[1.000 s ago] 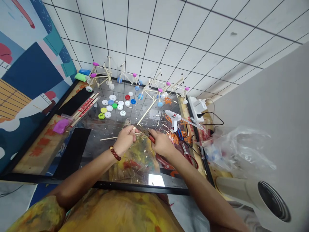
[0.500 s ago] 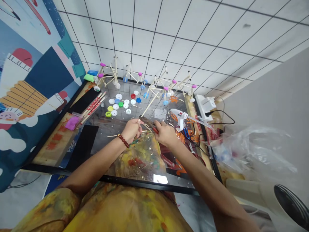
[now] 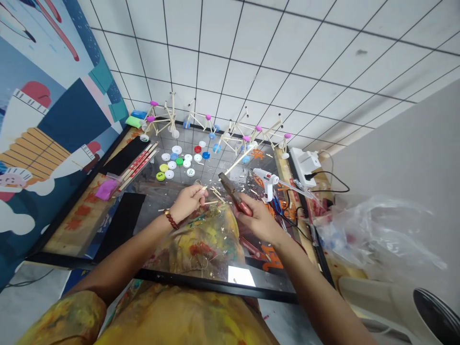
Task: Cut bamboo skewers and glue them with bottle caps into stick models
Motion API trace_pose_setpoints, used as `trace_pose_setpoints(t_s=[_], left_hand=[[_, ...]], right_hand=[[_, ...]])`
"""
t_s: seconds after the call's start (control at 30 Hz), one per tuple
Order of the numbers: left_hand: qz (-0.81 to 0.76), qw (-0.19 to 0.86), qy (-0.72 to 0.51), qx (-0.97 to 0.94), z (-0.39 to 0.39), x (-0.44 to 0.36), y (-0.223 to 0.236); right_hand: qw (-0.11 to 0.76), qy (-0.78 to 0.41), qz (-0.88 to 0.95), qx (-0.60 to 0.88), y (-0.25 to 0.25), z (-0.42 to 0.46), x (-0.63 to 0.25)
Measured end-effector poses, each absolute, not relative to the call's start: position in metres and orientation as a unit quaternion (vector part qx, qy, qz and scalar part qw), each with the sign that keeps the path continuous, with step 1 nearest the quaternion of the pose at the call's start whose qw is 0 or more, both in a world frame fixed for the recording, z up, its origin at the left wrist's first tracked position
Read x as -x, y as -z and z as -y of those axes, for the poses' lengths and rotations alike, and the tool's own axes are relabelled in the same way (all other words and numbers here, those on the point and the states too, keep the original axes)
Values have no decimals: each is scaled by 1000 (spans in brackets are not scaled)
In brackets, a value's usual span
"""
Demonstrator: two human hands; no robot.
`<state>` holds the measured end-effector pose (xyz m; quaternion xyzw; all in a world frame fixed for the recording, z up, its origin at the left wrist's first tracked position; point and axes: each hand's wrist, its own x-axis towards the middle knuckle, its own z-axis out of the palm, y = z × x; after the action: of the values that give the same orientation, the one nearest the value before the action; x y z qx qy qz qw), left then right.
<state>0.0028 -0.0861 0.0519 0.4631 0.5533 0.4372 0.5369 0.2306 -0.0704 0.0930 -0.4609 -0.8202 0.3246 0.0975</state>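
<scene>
My right hand (image 3: pixel 257 218) is wrapped around red-handled pliers (image 3: pixel 232 188), whose jaws point up and left. A long pale wooden stick (image 3: pixel 239 160) reaches from the jaw tips toward the back right; whether the jaws grip it is hard to tell. To the left, my left hand (image 3: pixel 189 203) pinches a short piece of wooden stick (image 3: pixel 204 188) between thumb and finger. Several cut stick pieces (image 3: pixel 217 195) lie on the glass tabletop (image 3: pixel 158 191) between my hands, among small scattered chips.
Stick frames with coloured caps (image 3: pixel 208 118) stand along the back wall. Loose bottle caps (image 3: pixel 179 161) lie left of centre, near a bundle of sticks (image 3: pixel 138 165) and a pink packet (image 3: pixel 107 188). At right are a white glue gun (image 3: pixel 266 182), cables and a power strip (image 3: pixel 305 167).
My hands have moved apart. The pliers have shifted right, away from my left hand, and the long stick has moved right with them. The short piece now shows in my left fingers.
</scene>
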Motion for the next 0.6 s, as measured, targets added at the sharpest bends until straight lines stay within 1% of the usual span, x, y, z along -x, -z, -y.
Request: trace_pose_setpoints(t_s=[0.07,0.13,0.2,0.4,0.6], left_hand=[[-509,600,-454,-419,87,-4,-54],[-469,651,-467,-371,88,-6,-56],[-455,679,-472,-330,89,-8,-57],[-432,703,-511,-239,85,-10,-52],[-411,723,-539,-136,78,-15,-44]], right_hand=[[84,-301,819,482,-98,69,-236],[45,-260,822,505,-97,67,-241],[6,-231,823,519,-92,66,-244],[-45,-189,808,556,-69,76,-251],[-34,-139,804,577,-56,94,-248]])
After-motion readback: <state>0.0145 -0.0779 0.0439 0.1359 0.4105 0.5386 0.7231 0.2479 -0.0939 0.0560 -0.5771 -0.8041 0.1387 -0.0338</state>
